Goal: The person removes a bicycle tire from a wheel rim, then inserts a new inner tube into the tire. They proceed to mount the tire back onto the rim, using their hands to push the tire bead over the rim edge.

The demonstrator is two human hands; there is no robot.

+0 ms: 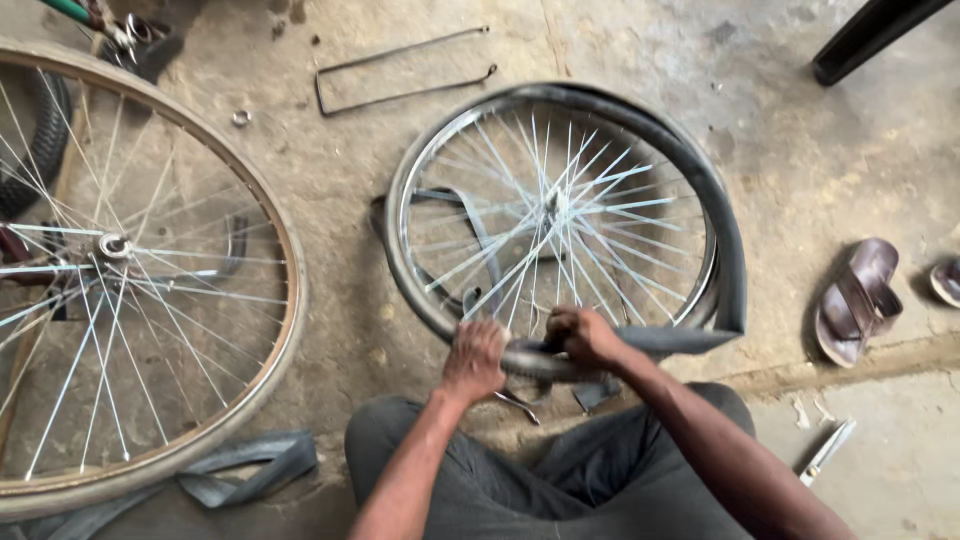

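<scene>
1. The left hand (472, 360) and right hand (585, 335) both close their fingers around the tube (640, 342) at the near edge of the rim (400, 215).
2. The rim lies flat on the floor (800, 150), tube draped round its right side.
3. A bigger wheel (285, 300) lies left, a sandal (855, 300) right.

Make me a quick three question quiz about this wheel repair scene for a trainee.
1. True or false: both hands grip the near edge of the small wheel.
2. What lies on the floor right of that wheel?
A. a brown sandal
B. a hammer
C. a bucket
3. Which side is the larger wheel on?

Key: 1 true, left hand and right hand grip the rubber at the rim. 2 A, sandal. 3 left.
</scene>
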